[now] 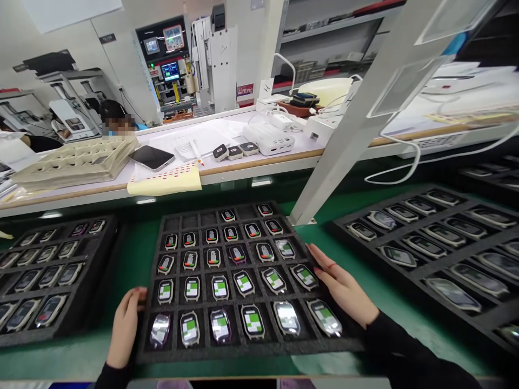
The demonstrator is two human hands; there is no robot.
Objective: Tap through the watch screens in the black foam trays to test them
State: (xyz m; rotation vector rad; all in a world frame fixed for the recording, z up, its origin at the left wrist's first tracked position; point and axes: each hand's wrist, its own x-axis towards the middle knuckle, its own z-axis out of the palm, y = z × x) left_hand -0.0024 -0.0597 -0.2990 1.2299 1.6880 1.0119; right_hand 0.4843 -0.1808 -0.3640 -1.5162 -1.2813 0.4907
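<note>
A black foam tray (247,352) with square compartments lies in front of me on the green bench top, between my hands. Smartwatches without straps (253,321) fill most of it, many with lit screens; the front rows show green and white blocks, the rows behind show red and green marks. A few compartments at the back left hold nothing. My left hand (126,324) grips the tray's left side, its fingertips partly hidden at the edge. On the opposite side my right hand (343,283) is closed round the right edge, thumb by the rim.
Similar trays of watches stand at left (87,302) and right (389,237). A slanting white post (336,135) rises behind the tray's right corner. The raised shelf holds a phone (153,157), papers, a white charger box (270,139) and cables. Another person sits beyond.
</note>
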